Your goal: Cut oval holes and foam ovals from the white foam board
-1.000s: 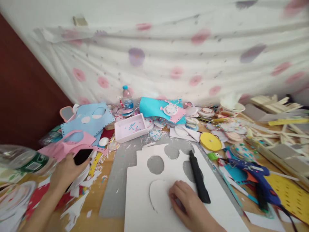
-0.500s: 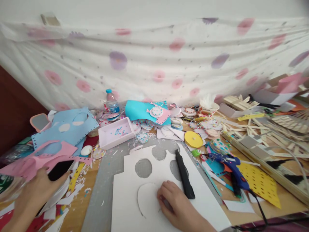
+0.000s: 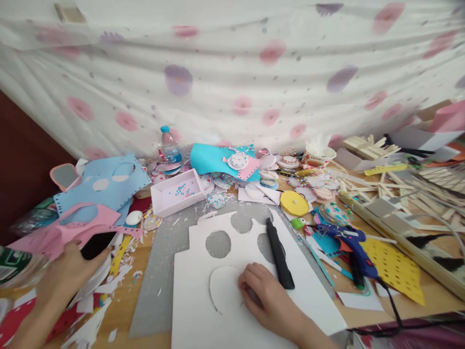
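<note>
My left hand (image 3: 65, 271) is wrapped round a black phone (image 3: 97, 244), fingers on one side and thumb on the other, above white round pieces at the left. My right hand (image 3: 267, 300) rests curled on a white foam board (image 3: 196, 317). Its fingertips lie at the right side of a partly cut round outline (image 3: 224, 286); whatever they hold, if anything, is hidden. Beside that hand a black utility knife (image 3: 279, 257) lies on the board. Round holes are cut through the board's far part. Under it is a grey cutting mat (image 3: 152, 286).
A white tray with confetti (image 3: 165, 208), a water bottle (image 3: 170, 145) and decorated discs stand behind the board. Right are a yellow disc (image 3: 294, 203), a blue glue gun (image 3: 348, 242), a yellow perforated sheet (image 3: 395, 266) and wooden sticks. Pink sheets (image 3: 80, 220) and paper scraps lie left.
The camera view has shifted slightly, so the table sits a little higher and further right. Both hands keep practically the same places and poses on the phone and board.
</note>
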`<state>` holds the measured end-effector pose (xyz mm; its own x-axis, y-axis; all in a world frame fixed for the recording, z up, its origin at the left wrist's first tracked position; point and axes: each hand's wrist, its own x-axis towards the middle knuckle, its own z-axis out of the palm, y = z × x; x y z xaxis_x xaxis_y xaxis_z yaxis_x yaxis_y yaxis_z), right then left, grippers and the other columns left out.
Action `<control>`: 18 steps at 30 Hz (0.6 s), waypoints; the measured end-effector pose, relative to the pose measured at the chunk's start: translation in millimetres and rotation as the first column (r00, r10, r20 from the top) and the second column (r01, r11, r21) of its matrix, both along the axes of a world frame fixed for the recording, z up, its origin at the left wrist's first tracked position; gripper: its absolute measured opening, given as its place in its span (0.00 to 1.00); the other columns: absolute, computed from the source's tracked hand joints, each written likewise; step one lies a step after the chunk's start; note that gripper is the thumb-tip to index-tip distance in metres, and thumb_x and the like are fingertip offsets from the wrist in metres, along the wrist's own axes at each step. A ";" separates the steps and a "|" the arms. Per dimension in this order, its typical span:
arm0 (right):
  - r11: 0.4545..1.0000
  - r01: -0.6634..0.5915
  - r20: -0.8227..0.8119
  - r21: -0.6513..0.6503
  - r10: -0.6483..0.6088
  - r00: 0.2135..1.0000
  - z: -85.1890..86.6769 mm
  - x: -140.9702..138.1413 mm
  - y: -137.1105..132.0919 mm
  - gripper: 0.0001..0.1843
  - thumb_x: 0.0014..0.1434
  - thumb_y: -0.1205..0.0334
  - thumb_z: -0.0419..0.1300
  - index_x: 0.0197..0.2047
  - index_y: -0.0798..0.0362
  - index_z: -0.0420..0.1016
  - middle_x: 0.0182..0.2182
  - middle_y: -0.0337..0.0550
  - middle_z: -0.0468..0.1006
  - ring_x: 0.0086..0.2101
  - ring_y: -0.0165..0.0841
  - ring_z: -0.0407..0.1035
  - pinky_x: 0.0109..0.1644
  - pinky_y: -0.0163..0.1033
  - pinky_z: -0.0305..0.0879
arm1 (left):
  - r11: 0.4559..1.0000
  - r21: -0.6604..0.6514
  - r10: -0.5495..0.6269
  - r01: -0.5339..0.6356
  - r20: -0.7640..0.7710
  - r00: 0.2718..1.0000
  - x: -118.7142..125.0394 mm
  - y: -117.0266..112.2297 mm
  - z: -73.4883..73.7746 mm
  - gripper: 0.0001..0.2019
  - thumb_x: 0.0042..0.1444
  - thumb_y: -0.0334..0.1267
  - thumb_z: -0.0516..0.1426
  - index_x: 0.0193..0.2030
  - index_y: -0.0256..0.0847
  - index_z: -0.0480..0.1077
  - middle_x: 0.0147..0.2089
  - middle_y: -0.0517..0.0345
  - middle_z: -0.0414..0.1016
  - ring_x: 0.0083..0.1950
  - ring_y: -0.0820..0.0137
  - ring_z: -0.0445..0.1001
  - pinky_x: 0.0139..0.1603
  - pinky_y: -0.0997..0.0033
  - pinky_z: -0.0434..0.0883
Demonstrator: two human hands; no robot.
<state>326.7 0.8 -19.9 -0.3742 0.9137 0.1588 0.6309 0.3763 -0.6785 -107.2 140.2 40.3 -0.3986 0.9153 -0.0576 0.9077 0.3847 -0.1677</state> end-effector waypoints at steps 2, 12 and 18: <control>1.000 -0.005 0.006 0.004 0.005 1.000 0.1 0.6 -0.9 0.11 0.58 0.78 0.51 0.37 0.51 0.63 0.33 0.42 0.69 0.36 0.37 0.62 0.40 0.41 0.60 | 1.000 0.001 -0.024 0.024 -0.019 1.000 4.9 -3.0 3.3 0.47 0.51 0.72 0.42 0.55 0.23 0.61 0.41 0.34 0.77 0.41 0.51 0.78 0.30 0.69 0.68; 0.999 -0.015 -0.046 -0.028 0.014 0.999 -2.7 3.1 -1.8 0.10 0.61 0.75 0.50 0.41 0.51 0.64 0.37 0.45 0.69 0.39 0.38 0.64 0.44 0.44 0.63 | 0.662 0.444 -0.732 0.604 0.208 0.649 115.4 -99.3 -11.9 0.20 0.62 0.47 0.51 0.57 0.43 0.63 0.62 0.47 0.67 0.63 0.56 0.65 0.62 0.51 0.65; 0.996 0.066 -0.254 -0.061 -0.079 0.964 -1.6 7.0 -3.0 0.12 0.64 0.72 0.48 0.48 0.49 0.62 0.40 0.46 0.68 0.38 0.36 0.66 0.42 0.41 0.66 | 0.672 0.401 -0.709 0.622 0.590 0.386 196.1 -147.8 -40.0 0.26 0.61 0.39 0.54 0.64 0.47 0.53 0.61 0.47 0.67 0.62 0.59 0.66 0.60 0.54 0.69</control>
<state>333.7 -2.1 -21.5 -0.2599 0.9463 0.1924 0.4580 0.2962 -0.8381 89.0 -7.7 0.3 0.4549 0.8858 0.0916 0.7041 -0.4208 0.5719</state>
